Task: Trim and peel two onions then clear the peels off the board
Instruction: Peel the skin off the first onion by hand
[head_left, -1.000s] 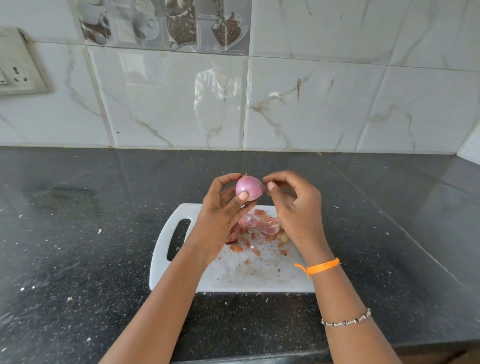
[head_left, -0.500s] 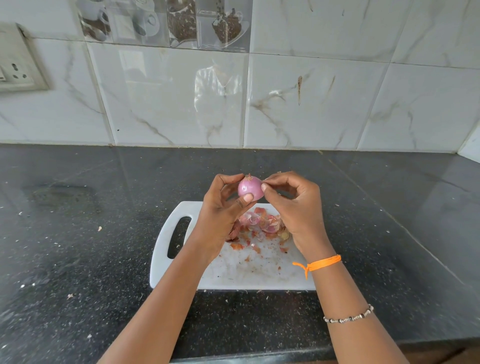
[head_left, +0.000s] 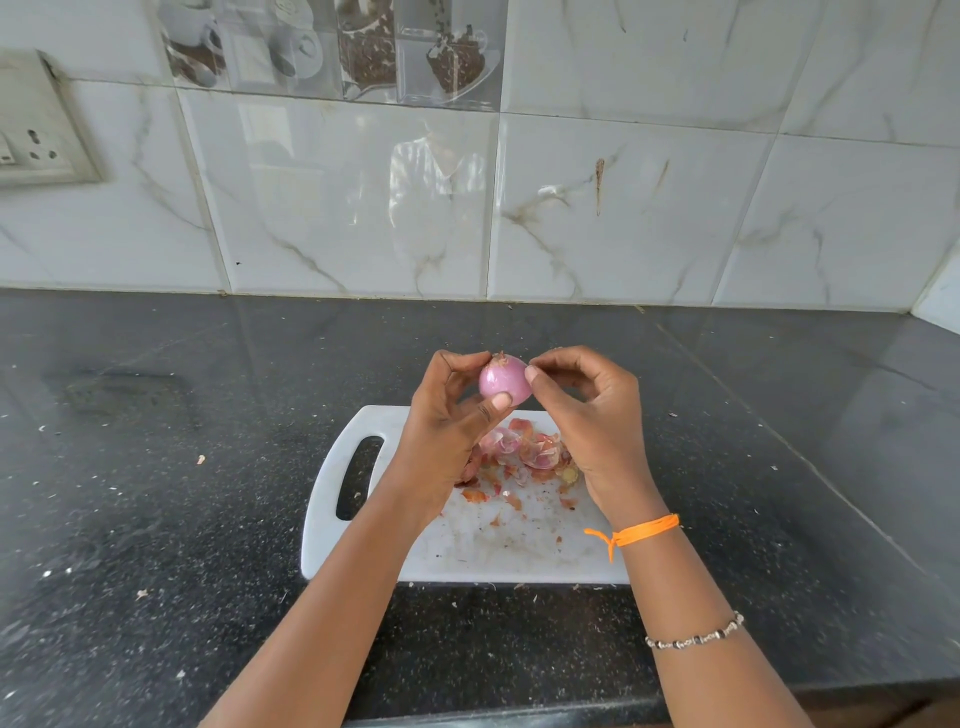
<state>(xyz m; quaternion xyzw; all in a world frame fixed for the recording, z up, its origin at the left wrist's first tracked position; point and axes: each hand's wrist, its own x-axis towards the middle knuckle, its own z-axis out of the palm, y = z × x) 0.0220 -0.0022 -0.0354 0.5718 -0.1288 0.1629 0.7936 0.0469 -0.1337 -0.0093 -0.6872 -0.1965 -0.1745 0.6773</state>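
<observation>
Holding the onion (head_left: 504, 383) up over the far edge of the white cutting board (head_left: 467, 556), the left hand (head_left: 447, 415) has it cupped with the thumb pressed on the near side and the fingers curled round the back. It's a small one, smooth and pinkish purple, so most of the dry skin looks to be off already, with a little brown tuft at the top end. The right hand (head_left: 587, 410) is right beside it, thumb and forefinger brought together at the onion's upper right edge. Looks like they're pinching a thin bit of skin there, but honestly it's too small to be sure whether anything is actually between the fingertips or they're just touching the surface. The other fingers of that hand are loosely curled.

Down on the board, under and between the two hands, sits a heap of peels (head_left: 524, 452): pink and papery orange scraps, with smaller flakes scattered toward the near side. The board has a slot handle on its left end and lies on a dark speckled countertop (head_left: 156, 519), which has a few stray crumbs on it too.

On the right forearm is an orange thread band (head_left: 644, 532) at the wrist and a beaded bracelet (head_left: 693, 636) further up. Marble-look wall tiles (head_left: 623, 208) run behind the counter, and a power socket (head_left: 36, 135) sits on the wall at far left.
</observation>
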